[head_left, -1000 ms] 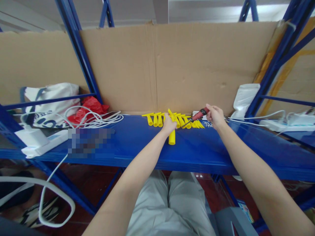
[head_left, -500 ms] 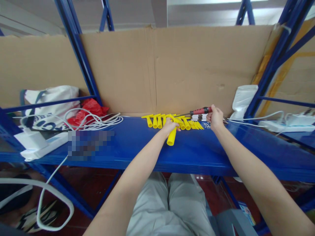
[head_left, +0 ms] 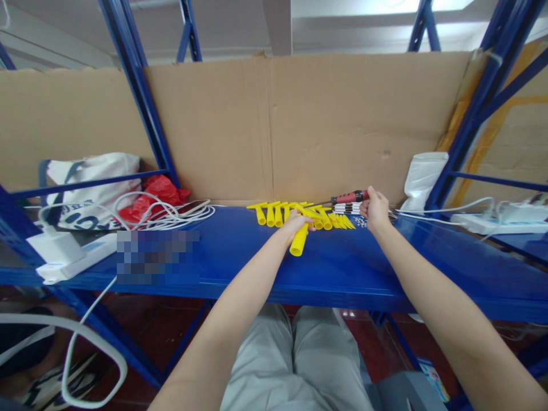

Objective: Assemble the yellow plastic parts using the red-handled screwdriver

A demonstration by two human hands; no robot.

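My left hand (head_left: 296, 224) is closed around a yellow T-shaped plastic piece (head_left: 298, 242), whose round hollow end points toward me. In my right hand (head_left: 375, 210) is a screwdriver (head_left: 350, 197) with a red and black handle, held nearly level. Its shaft runs left to the head of the yellow piece; the tip is too small to make out. Behind my left hand, several similar yellow pieces (head_left: 270, 214) lie in a row. To their right are flat yellow pointed parts (head_left: 342, 221), white and black sticks (head_left: 350, 209) and tiny silvery bits (head_left: 359, 221).
The blue metal shelf (head_left: 240, 268) is backed by cardboard (head_left: 342, 125). On the left are a cloth bag (head_left: 94, 188), a red plastic bag (head_left: 160, 191), coiled white cable (head_left: 188, 216) and a power strip (head_left: 81, 260). A white pouch (head_left: 423, 180) and another strip (head_left: 483, 224) stand right.
The view has tilted up slightly. Both hands keep their grip, and the screwdriver stays against the yellow piece with hardly any movement.
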